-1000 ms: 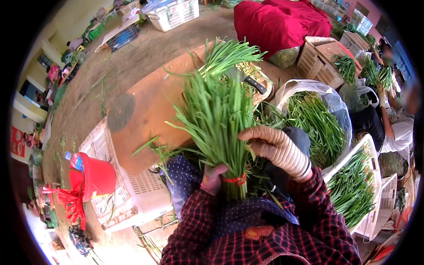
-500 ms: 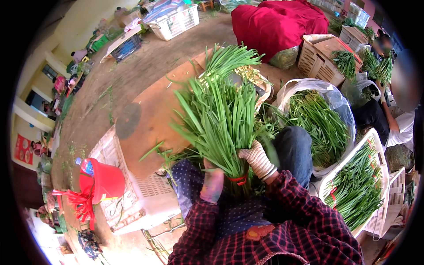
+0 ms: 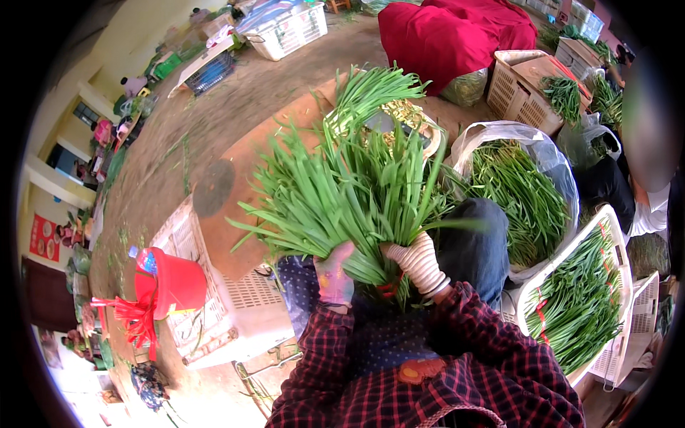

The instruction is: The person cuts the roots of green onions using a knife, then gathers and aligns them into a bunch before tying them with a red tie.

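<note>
A leafy bunch of garlic chives (image 3: 314,192) fans out over my lap, its long flat leaves pointing away from me. Around its lower stems runs a red tie (image 3: 387,290), partly hidden by leaves. My left hand (image 3: 334,277), in a stained glove, closes on the left side of the bunch. My right hand (image 3: 419,265), in a whitish ribbed glove, grips the right side just above the tie. The leaves between the hands spread into two fans. Beyond them another pile of green leaves (image 3: 378,89) lies at the far end of a brown board (image 3: 246,178).
At left stand a red bucket (image 3: 182,285) with red strips (image 3: 139,321) hanging from it and a white crate (image 3: 193,235). On the right are a plastic-lined container (image 3: 560,153) of green stems and a white crate (image 3: 621,267) of tied bunches. Another person (image 3: 649,207) sits beyond.
My left hand has risen and closed on the bunch, where before it was lower beside the stems. The leaves have spread wider to the left. My right hand keeps its hold.
</note>
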`<state>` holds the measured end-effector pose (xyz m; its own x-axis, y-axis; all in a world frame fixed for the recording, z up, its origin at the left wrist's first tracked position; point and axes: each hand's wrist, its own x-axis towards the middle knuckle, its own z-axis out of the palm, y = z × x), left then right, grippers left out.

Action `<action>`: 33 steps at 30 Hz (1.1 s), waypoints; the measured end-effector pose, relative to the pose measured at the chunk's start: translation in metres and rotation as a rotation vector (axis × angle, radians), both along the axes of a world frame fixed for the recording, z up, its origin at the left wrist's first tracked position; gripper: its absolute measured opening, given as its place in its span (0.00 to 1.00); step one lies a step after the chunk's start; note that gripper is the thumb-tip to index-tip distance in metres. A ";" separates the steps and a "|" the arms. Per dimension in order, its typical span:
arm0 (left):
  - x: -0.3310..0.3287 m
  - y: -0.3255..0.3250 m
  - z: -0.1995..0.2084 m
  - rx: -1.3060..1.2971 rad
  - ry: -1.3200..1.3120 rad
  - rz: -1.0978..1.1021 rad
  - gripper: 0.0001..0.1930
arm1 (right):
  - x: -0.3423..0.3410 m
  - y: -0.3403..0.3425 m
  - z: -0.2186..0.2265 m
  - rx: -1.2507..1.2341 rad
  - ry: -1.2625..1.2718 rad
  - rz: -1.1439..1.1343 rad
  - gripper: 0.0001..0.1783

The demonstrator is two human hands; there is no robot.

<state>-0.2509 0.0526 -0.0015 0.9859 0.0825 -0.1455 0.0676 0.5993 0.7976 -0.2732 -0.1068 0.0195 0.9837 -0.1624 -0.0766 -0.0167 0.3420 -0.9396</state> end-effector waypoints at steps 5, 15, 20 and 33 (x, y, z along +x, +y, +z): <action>-0.003 0.006 -0.003 0.050 0.199 -0.081 0.23 | 0.001 -0.003 -0.012 -0.016 0.048 -0.053 0.22; -0.010 -0.030 0.008 0.260 -0.353 0.007 0.34 | -0.022 -0.001 0.015 -0.110 -0.119 0.047 0.22; 0.004 -0.012 -0.019 -0.003 -0.104 0.070 0.20 | -0.017 -0.013 0.006 -0.032 -0.036 0.078 0.30; -0.010 -0.038 -0.046 -0.256 0.011 0.003 0.20 | -0.002 -0.013 0.129 -1.292 -0.338 -0.069 0.23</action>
